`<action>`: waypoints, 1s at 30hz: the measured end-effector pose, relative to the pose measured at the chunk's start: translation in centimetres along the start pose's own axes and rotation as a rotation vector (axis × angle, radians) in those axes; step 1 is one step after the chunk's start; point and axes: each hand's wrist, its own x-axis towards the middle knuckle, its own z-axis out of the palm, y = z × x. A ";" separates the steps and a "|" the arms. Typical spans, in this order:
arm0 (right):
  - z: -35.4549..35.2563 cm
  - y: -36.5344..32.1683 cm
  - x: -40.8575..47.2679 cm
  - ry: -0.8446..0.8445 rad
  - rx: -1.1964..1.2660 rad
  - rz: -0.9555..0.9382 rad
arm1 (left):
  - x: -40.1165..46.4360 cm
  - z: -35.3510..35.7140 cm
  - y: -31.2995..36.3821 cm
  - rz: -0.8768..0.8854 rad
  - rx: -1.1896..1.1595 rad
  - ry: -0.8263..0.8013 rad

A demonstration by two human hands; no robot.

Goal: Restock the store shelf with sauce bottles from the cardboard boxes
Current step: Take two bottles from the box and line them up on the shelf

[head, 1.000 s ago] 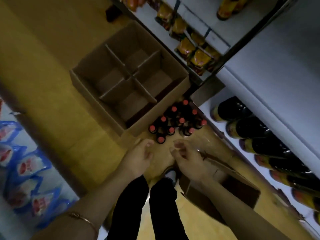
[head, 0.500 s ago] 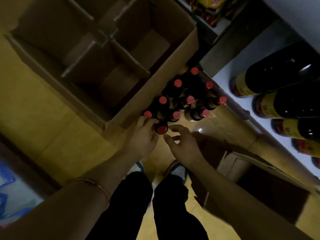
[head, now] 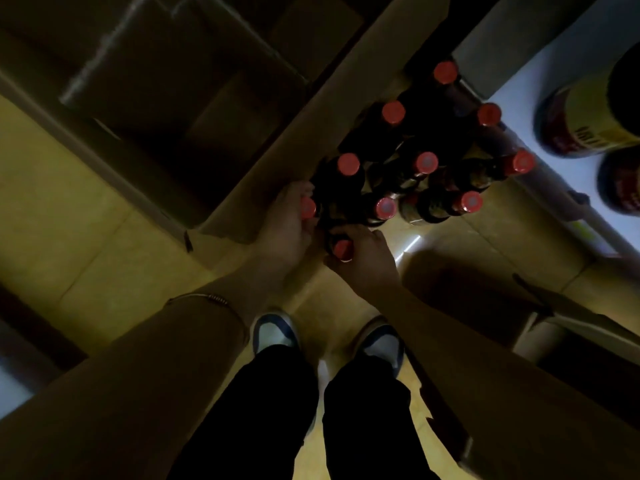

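Both hands were down in the bottle cluster on the floor, each taking 1 bottle. Left hand was wrapped round the neck of the red-capped bottle at the cluster's near-left corner, right against the wall of the open cardboard box. Right hand was curled over the nearest bottle, fingers over its shoulder, thumb on the near side. Neck grips make sense here: the bottles stood packed shoulder to shoulder, so only the necks were reachable.

About 10 red caps visible in all, counting those 2; the remaining sauce bottles stood upright and touching between the box and the front edge of the bottom shelf. My guess is they were staged there to cut the carry to the shelf.

The box's divider cells looked empty, though that area was dark. Larger dark bottles with yellow labels lay on their sides on the shelf. A second cardboard box sat on the floor at the person's right, contents hidden.

Step in hand, as I read it: lift 2 bottles, 1 per hand. Task was partway. Risk: pulling a corner bottle could tip its neighbours, since they leaned on each other.
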 end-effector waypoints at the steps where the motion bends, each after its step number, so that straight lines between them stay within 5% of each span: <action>1: 0.3 0.6 0.1 -0.005 0.026 -0.012 | 0.4 0.1 -0.4 -0.014 -0.058 -0.010; 7: 1.6 2.7 1.4 0.037 0.112 -0.062 | 2.8 1.6 -3.9 0.028 -0.368 -0.136; 20: -0.1 3.0 1.1 0.153 0.099 -0.074 | 0.4 3.3 -4.7 -0.016 -0.398 0.130; 30: -11.6 -7.1 -10.2 0.235 0.154 -0.142 | -11.1 -8.1 7.2 -0.009 -0.426 0.106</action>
